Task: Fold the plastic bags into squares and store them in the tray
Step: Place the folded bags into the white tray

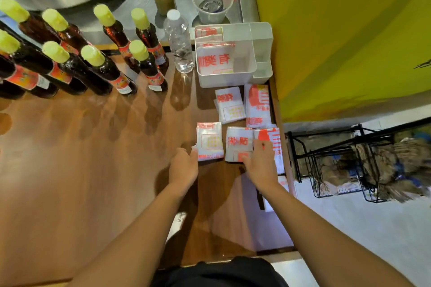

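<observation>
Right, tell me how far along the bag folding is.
Done: several folded bags already stand in the white tray. In hand: left hand touches one folded square, right hand rests on another. Left: about five folded squares on the table await storing.

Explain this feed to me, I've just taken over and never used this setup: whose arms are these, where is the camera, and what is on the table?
There is no machine here: a person works with bare hands, and the single picture comes from a camera on their head, looking down. The left hand touches the edge of one folded plastic bag. The right hand rests on the bags at the table edge; whether it grips one I cannot tell. More folded bags lie on the wooden table. The white tray beyond them already holds several bags. To the left stand dark sauce bottles with yellow-green caps and a clear water bottle.
</observation>
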`<state>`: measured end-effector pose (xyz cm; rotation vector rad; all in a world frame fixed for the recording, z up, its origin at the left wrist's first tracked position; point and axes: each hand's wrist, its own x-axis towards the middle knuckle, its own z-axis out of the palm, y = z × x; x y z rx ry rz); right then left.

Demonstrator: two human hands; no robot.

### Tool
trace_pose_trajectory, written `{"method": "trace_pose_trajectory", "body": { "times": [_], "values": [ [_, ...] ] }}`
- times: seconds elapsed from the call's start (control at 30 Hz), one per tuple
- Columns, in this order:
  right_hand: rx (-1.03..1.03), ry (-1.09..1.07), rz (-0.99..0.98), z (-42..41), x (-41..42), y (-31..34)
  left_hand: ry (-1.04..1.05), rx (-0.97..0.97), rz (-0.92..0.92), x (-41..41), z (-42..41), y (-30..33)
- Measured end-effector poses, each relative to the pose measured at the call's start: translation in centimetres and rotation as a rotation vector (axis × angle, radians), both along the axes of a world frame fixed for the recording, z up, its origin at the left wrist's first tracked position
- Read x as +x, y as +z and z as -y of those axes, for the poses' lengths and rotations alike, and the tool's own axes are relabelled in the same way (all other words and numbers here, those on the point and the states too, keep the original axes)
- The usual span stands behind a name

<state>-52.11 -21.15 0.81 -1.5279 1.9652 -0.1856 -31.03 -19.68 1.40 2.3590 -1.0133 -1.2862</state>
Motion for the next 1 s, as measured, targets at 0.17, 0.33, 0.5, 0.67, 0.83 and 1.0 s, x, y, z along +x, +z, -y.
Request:
{"method": "trace_pose_trajectory", "body": {
  "times": [0.17,0.33,0.5,0.67,0.83,1.0],
  "values": [
    [0.019,-0.039,0.007,0.6,1.7,-0.5,0.010,-0.037,0.015,-0.9,1.2,-1.2],
    [-0.020,0.054,-0.062,0.7,1.7,-1.1,-0.007,-0.082,0.019,-1.5,1.9,-2.2],
    [-0.003,0.061,-0.016,1.1,1.5,-1.5,0.007,-0.099,-0.026,-1.7,2.2,-2.7],
    [0.095,0.008,0.020,1.9,2.2,-1.6,0.045,-0.057,-0.061,-1.4,2.5,-2.8],
    [0.172,-0.157,0.228,2.2,2.5,-2.2,0.046,-0.049,-0.104,-0.8,2.1,-3.0],
    [0.289,-0.322,0.417,2.7,2.3,-1.0,0.058,-0.103,-0.182,-0.2,1.4,-3.1]
  ]
}}
